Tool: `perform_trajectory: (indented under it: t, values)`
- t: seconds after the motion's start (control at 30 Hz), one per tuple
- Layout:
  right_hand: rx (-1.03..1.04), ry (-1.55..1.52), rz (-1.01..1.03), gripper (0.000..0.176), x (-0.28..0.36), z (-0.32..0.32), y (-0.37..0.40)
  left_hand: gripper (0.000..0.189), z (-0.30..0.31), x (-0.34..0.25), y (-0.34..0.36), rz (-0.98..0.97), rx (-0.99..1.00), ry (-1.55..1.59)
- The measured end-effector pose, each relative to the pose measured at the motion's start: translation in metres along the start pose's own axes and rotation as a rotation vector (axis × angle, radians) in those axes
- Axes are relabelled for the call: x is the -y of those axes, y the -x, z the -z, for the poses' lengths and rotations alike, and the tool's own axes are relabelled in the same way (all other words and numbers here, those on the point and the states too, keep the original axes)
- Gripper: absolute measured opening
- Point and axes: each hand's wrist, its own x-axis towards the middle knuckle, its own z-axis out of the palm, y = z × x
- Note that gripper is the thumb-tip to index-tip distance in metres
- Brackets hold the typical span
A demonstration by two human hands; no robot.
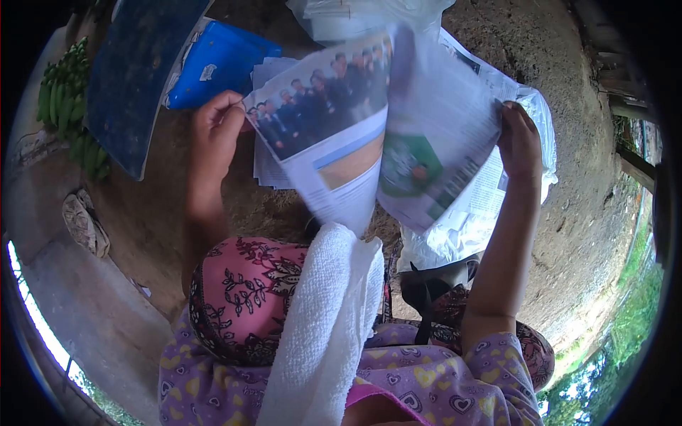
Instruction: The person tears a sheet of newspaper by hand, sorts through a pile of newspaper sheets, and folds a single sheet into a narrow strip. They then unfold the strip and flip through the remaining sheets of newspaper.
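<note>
A newspaper sheet (419, 142) hangs open in front of me, creased down the middle, with a group photo on its left half and a green shape on its right half. The left edge is pinched between the thumb and fingers of my left hand (219, 128). My right hand (519, 138) grips the right edge, fingers closed on the paper. Behind the sheet, on the left, lies a stack of papers (268, 167). More printed paper (486, 188) rests on clear plastic (444, 248) at the right, partly covered by the held sheet.
A blue folder-like object (224, 60) and a dark blue board (131, 85) are at the upper left, beside green bananas (64, 103). A plastic bag (355, 18) sits at the top. A white towel (320, 319) hangs over my chest. Bare soil (568, 234) lies right.
</note>
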Motion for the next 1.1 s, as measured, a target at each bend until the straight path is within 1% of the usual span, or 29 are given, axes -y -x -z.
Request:
perform_trajectory:
  t: [0.07,0.1,0.2,0.23,0.27,0.3,0.33,0.37,0.4,0.47,0.5,0.6,0.63,0.7,0.73,0.77,0.8,0.87,0.9,1.0,1.03,1.1]
  values:
    - [0.015,0.249,-0.089,0.015,-0.011,0.042,-0.02,0.01,0.008,0.017,-0.008,0.031,0.058,-0.165]
    - [0.022,0.373,-0.135,0.017,-0.02,0.054,-0.028,0.009,0.01,0.042,-0.019,-0.113,0.11,-0.246]
    - [-0.106,1.054,0.099,0.022,-0.056,0.068,-0.05,0.008,-0.005,0.08,-0.033,-0.162,0.142,-0.633]
    - [-0.142,1.224,0.361,0.025,-0.056,0.057,-0.046,0.008,-0.011,0.093,-0.038,-0.186,0.159,-0.674]
    - [-0.192,1.241,0.509,0.024,-0.06,0.041,-0.046,0.008,-0.019,0.106,-0.043,-0.21,0.176,-0.715]
    - [-0.115,1.189,0.643,0.028,-0.056,0.021,-0.044,0.009,-0.024,0.112,-0.045,-0.235,0.194,-0.755]
    - [-0.053,1.15,0.665,0.031,-0.059,-0.001,-0.044,0.009,-0.029,0.111,-0.046,-0.256,0.181,-0.787]
    - [0.11,1.146,0.658,0.035,-0.054,-0.026,-0.035,0.009,-0.033,0.109,-0.046,-0.278,0.169,-0.82]
    - [0.215,1.146,0.669,0.039,-0.058,-0.044,-0.029,0.01,-0.037,0.107,-0.047,-0.303,0.154,-0.851]
    - [0.401,1.343,0.589,0.046,-0.075,-0.07,-0.037,0.008,-0.035,0.107,-0.049,-0.284,0.15,-0.927]
    - [0.416,1.44,0.628,0.047,-0.085,-0.078,-0.039,0.01,-0.034,0.108,-0.048,-0.272,0.149,-0.965]
    - [0.416,1.537,0.597,0.035,-0.099,-0.094,-0.044,0.032,-0.043,0.099,-0.045,-0.585,-0.034,-0.932]
    - [0.435,1.531,0.64,0.029,-0.103,-0.096,-0.046,0.039,-0.048,0.096,-0.044,-0.637,0.033,-0.923]
    - [0.566,1.372,0.535,0.025,-0.097,-0.096,-0.042,0.054,-0.064,0.088,-0.043,-0.741,0.161,-0.901]
    - [0.631,1.286,0.488,0.024,-0.093,-0.099,-0.038,0.05,-0.075,0.086,-0.042,-0.783,0.202,-0.851]
    - [0.668,1.206,0.55,0.021,-0.093,-0.099,-0.035,0.046,-0.088,0.085,-0.041,-0.823,0.242,-0.805]
    - [0.685,1.148,0.52,0.02,-0.087,-0.1,-0.029,0.042,-0.096,0.083,-0.041,-0.861,0.282,-0.763]
    - [0.72,1.027,0.462,0.02,-0.064,-0.105,-0.014,0.03,-0.105,0.081,-0.044,-0.709,0.493,-0.702]
    - [0.714,1.056,0.455,0.02,-0.057,-0.105,-0.01,0.026,-0.107,0.079,-0.044,-0.631,0.594,-0.667]
    - [0.658,1.068,0.399,0.021,-0.052,-0.101,-0.01,0.024,-0.108,0.073,-0.047,-0.38,0.72,-0.708]
    - [0.654,1.085,0.376,0.021,-0.052,-0.1,-0.011,0.025,-0.108,0.072,-0.046,-0.396,0.714,-0.703]
    - [0.629,1.069,0.44,0.021,-0.056,-0.1,-0.01,0.025,-0.109,0.069,-0.045,-0.432,0.7,-0.696]
